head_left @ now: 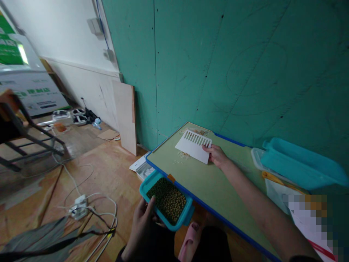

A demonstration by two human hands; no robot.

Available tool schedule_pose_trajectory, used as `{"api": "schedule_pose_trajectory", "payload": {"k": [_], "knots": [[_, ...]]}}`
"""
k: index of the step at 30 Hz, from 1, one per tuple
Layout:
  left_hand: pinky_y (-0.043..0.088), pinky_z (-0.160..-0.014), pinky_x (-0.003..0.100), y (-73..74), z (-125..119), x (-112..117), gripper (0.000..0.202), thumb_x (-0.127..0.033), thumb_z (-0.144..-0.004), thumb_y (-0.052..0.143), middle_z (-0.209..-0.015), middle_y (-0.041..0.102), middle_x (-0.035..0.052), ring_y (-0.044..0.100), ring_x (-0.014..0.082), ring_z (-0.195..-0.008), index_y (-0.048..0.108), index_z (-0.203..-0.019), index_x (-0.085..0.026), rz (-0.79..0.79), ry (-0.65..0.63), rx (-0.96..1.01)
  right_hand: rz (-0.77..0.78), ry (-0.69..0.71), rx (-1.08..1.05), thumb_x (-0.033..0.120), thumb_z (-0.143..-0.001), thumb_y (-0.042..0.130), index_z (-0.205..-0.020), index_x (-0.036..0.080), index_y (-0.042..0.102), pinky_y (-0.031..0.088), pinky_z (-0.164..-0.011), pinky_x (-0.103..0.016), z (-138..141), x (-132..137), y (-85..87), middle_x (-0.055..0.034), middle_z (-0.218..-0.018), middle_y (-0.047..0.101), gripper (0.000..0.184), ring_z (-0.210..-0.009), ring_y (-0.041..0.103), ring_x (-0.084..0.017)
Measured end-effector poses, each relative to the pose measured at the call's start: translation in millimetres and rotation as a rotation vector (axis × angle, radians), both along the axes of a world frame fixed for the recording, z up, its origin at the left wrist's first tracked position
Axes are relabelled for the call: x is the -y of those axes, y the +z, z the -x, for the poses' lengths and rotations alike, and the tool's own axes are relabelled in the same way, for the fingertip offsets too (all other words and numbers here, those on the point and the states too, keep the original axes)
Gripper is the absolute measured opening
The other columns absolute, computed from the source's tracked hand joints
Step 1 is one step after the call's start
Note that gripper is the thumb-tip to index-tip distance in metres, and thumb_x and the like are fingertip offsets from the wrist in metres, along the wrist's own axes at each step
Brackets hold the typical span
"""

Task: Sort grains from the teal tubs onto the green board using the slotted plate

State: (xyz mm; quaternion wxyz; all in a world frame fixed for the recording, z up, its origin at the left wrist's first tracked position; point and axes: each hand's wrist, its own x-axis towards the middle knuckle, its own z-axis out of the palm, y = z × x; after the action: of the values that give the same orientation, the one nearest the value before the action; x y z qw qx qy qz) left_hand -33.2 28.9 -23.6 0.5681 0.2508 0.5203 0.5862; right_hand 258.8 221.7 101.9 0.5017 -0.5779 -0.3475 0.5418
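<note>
Bare right forearm (253, 196) is extended from the lower right across the green, blue-edged tabletop (207, 187). At its end, a white slotted scraper (193, 149) is pinched by the right hand (215, 154) between thumb and fingers at one corner, with the slotted edge directed toward the wall. Loose grains (183, 155) are scattered just beside the scraper's left edge; a second scatter of grains (201, 131) is located beyond the slots.

At the tabletop's near edge, a turquoise container (174, 226) is gripped by the left hand (143, 214), the thumb being laid over the rim; its fingers are mostly hidden. Small dark-green beans (159, 191) and larger tan beans (174, 205) are held side by side inside. Whether the container is touching the tabletop cannot be told.

At right, a turquoise bin (302, 160) is placed beside the green wall panel (191, 65).
</note>
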Motion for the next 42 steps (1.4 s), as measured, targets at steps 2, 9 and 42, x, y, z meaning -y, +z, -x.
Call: {"api": "schedule_pose_trajectory", "payload": {"k": [2,9,42], "knots": [[0.043,-0.041,0.019,0.2,1,0,0.05,-0.057,-0.067,0.083,-0.054,0.052,-0.0081,0.051,0.0093,-0.044,0.063,-0.088,-0.017,-0.013,-0.018,-0.005,-0.004,-0.001,0.006,0.018,-0.074,0.078,-0.082,0.017,0.065,0.053,-0.056,-0.028,1,0,0.5,-0.0042,-0.072,0.074,0.015,-0.059,0.068,-0.018],[0.042,-0.04,0.019,-4.5,1,0,0.05,-0.059,-0.067,0.082,-0.054,0.052,-0.0077,0.05,0.0089,-0.042,0.063,-0.086,-0.017,-0.021,-0.006,-0.015,-0.032,-0.016,0.009,0.021,-0.072,0.079,-0.083,0.018,0.064,0.053,-0.054,-0.028,1,-6,-0.4,-0.004,-0.07,0.073,0.019,-0.06,0.067,-0.019],[0.041,-0.039,0.018,3.2,-1,1,0.05,-0.06,-0.067,0.082,-0.052,0.049,-0.0088,0.049,0.0079,-0.04,0.06,-0.082,-0.017,-0.021,-0.013,-0.003,-0.016,0.091,-0.023,0.019,-0.073,0.079,-0.079,0.016,0.066,0.051,-0.052,-0.025,21,-3,3.7,-0.0037,-0.07,0.073,0.014,-0.056,0.065,-0.016]]}}
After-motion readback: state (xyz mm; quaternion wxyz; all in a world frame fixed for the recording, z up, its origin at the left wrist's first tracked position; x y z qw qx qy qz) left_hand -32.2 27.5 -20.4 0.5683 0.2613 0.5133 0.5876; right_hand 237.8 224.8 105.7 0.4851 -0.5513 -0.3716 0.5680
